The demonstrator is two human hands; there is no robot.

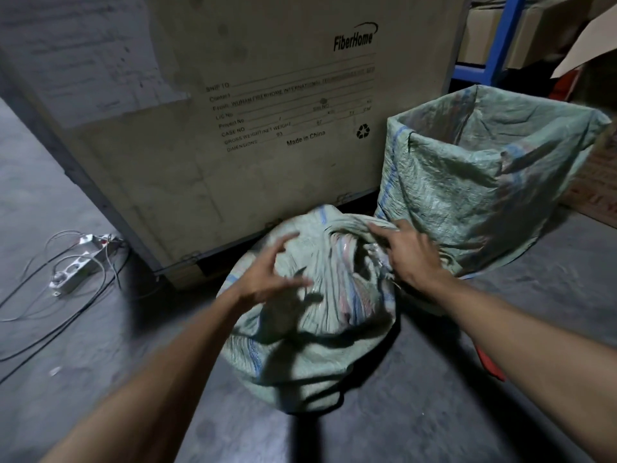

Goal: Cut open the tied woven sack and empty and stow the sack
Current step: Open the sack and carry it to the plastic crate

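Note:
A full green woven sack (300,345) with blue stripes stands on the concrete floor in front of me, its top gathered into folds. My left hand (270,272) hovers over the left side of the gathered top with fingers spread and curled, holding nothing. My right hand (407,255) presses on the right side of the top, its fingers closed on a fold of the sack cloth. A dark cord loops around the sack's lower front. No cutting tool is in view.
A second green woven sack (467,182) stands open-mouthed to the right. A large FiberHome crate (267,111) is directly behind. A power strip (76,265) with cables lies on the floor at left. Blue racking (497,51) is at back right. Something red (490,362) lies near my right forearm.

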